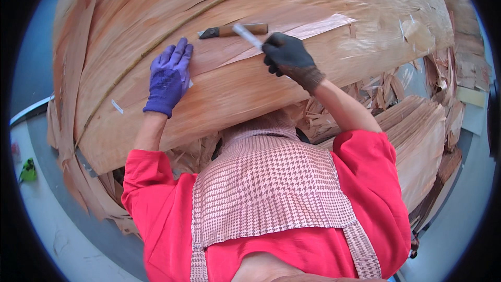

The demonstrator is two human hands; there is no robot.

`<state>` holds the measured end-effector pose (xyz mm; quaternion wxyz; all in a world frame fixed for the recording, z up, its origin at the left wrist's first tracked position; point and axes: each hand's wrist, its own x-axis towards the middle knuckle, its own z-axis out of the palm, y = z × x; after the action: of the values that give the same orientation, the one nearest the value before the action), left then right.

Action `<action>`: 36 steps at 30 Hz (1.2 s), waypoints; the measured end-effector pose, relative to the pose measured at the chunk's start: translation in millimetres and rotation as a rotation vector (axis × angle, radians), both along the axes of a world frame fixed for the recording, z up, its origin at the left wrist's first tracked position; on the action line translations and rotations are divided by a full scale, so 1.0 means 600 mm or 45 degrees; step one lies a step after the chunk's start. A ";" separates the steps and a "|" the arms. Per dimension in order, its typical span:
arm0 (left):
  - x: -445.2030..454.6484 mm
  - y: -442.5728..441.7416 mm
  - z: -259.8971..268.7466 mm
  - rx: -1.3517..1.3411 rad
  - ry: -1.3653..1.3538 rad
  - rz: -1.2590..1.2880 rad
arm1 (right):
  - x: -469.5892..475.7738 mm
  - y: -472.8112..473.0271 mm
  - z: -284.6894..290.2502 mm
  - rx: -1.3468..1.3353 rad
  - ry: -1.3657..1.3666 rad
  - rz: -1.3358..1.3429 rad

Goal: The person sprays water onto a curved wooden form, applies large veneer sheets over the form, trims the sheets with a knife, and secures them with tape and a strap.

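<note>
My left hand (169, 76), in a purple glove, lies flat with its fingers extended on a wood veneer sheet (235, 94). In a dark, brown-cuffed glove, my right hand (289, 56) grips a thin whitish strip (247, 36), blurred, perhaps tape; its far end passes over the handle of a wooden-handled knife (242, 29). That knife lies on the veneer between my hands, blade end to the left. Beneath it a long, pinkish veneer strip (313, 26) stretches to the upper right. A long thin stick (156, 43) curves across the sheet, left of my left hand.
Torn veneer scraps (381, 90) fill the space under the sheet's near edge. A stack of veneer (415, 125) stands at the right. Long loose strips (78, 62) hang at the left. Small white pieces (117, 106) stick to the sheet. A green-and-black item (28, 170) lies far left.
</note>
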<state>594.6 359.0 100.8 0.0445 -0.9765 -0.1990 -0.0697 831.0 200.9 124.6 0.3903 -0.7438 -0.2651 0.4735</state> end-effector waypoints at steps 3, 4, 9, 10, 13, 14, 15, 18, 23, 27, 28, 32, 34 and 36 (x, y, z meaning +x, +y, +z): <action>0.074 -0.062 0.015 -0.018 -0.204 -0.039 | 0.051 -0.064 -0.016 -0.009 0.246 -0.251; 0.112 -0.094 0.016 -0.070 -0.304 -0.079 | 0.059 -0.083 -0.026 -0.007 0.294 -0.303; 0.252 -0.212 -0.029 -0.236 -0.346 -0.204 | 0.084 -0.127 -0.061 -0.005 0.487 -0.262; 0.259 -0.216 -0.042 -0.202 -0.304 -0.190 | 0.087 -0.129 -0.070 0.007 0.507 -0.257; 0.273 -0.221 -0.052 -0.156 -0.212 -0.154 | 0.103 -0.137 -0.067 -0.016 0.548 -0.180; 0.274 -0.224 -0.046 -0.172 -0.196 -0.144 | 0.110 -0.143 -0.071 -0.018 0.550 -0.151; 0.276 -0.225 -0.041 -0.187 -0.184 -0.135 | 0.116 -0.147 -0.073 -0.018 0.549 -0.121; 0.272 -0.227 -0.049 -0.124 -0.144 -0.131 | 0.132 -0.164 -0.060 -0.048 0.438 -0.018; 0.274 -0.224 -0.058 -0.132 -0.152 -0.144 | 0.168 -0.160 -0.048 -0.022 -0.050 0.274; 0.279 -0.227 -0.056 -0.164 -0.172 -0.138 | 0.202 -0.180 -0.039 -0.164 -0.045 0.259; 0.277 -0.227 -0.054 -0.173 -0.174 -0.132 | 0.213 -0.191 -0.030 -0.223 0.044 0.199; 0.312 -0.228 -0.027 -0.235 -0.317 -0.235 | 0.254 -0.238 0.000 -0.184 0.162 -0.153; 0.358 -0.226 -0.020 -0.282 -0.454 -0.375 | 0.270 -0.238 0.020 -0.100 0.166 -0.295; 0.409 -0.225 -0.027 -0.255 -0.470 -0.451 | 0.287 -0.229 0.028 -0.005 0.143 -0.372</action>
<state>840.0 224.2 84.6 -0.1021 -0.9664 -0.0359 -0.2332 1003.0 63.5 141.4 0.4678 -0.7475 -0.1311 0.4530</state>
